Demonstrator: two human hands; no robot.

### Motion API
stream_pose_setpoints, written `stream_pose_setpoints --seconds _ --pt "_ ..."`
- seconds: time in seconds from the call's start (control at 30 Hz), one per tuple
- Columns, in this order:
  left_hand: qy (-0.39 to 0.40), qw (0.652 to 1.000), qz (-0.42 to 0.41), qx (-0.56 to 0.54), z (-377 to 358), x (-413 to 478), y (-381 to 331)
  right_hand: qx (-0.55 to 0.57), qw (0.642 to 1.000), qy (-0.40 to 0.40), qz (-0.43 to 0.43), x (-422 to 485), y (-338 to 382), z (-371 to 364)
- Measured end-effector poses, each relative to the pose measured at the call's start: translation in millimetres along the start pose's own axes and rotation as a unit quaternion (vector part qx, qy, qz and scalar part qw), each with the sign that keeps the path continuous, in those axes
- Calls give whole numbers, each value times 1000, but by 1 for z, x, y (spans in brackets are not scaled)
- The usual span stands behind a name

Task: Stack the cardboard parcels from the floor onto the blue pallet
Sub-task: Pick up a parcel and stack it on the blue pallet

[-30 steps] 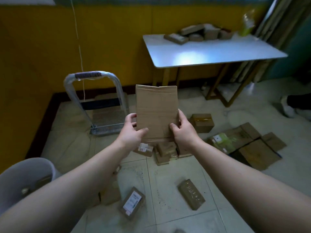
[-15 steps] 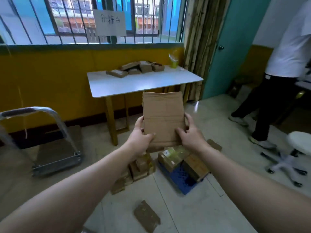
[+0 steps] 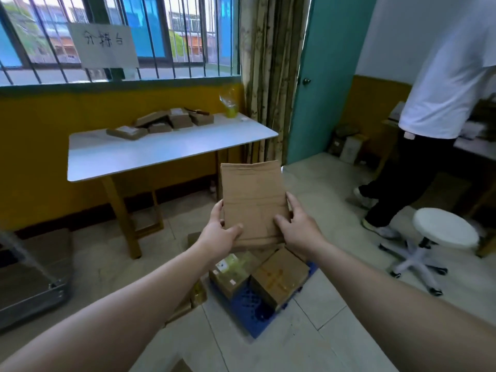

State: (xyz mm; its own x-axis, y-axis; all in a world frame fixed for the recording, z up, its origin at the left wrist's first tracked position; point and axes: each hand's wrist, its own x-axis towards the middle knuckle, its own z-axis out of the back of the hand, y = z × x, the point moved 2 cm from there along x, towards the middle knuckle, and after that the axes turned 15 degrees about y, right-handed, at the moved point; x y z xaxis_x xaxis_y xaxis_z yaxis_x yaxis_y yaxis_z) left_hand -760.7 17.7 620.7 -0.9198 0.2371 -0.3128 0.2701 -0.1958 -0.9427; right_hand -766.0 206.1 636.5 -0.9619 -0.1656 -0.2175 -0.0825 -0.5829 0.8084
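I hold a flat brown cardboard parcel (image 3: pixel 253 200) upright in front of me, above the floor. My left hand (image 3: pixel 218 236) grips its lower left edge, thumb on the front face. My right hand (image 3: pixel 298 228) grips its lower right edge the same way. Below the parcel lies the blue pallet (image 3: pixel 251 308), with a brown taped box (image 3: pixel 280 277) and a greenish labelled box (image 3: pixel 232 269) on it. More brown parcels (image 3: pixel 197 294) lie on the floor at the pallet's left side, partly hidden by my left arm.
A white table (image 3: pixel 161 151) with several parcels stands by the yellow wall. A metal trolley (image 3: pixel 32 288) is at the left. A person in a white shirt (image 3: pixel 434 108) stands at the right beside a white wheeled stool (image 3: pixel 442 232). A teal door is behind.
My view has swung right and up from the floor parcels to the pallet. The pallet is now nearer, right below the parcel. Both hands keep the same hold.
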Motion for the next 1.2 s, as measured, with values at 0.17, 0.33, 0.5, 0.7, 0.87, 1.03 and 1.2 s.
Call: stream_pose_setpoints --seconds 0.17,0.33,0.5,0.7,0.87,1.03,1.2 --pt "0 1000 -8 7 -2 77 -7 -18 999 21 -34 65 -18 28" --pt "-10 999 37 -4 -7 134 6 -71 993 72 -62 121 -43 44" --pt "-42 995 87 -10 -12 164 36 -131 979 146 -47 173 -72 37" --pt "-137 977 141 -77 -39 193 104 -143 956 256 16 235 -140 3" --pt "-193 948 214 -134 -91 218 211 -177 900 398 -18 261 -254 -49" --pt "-200 919 307 -148 -132 250 339 -246 859 447 -30 278 -369 -115" --pt "-219 893 350 -180 -158 294 466 -310 829 466 -1 310 -475 -187"
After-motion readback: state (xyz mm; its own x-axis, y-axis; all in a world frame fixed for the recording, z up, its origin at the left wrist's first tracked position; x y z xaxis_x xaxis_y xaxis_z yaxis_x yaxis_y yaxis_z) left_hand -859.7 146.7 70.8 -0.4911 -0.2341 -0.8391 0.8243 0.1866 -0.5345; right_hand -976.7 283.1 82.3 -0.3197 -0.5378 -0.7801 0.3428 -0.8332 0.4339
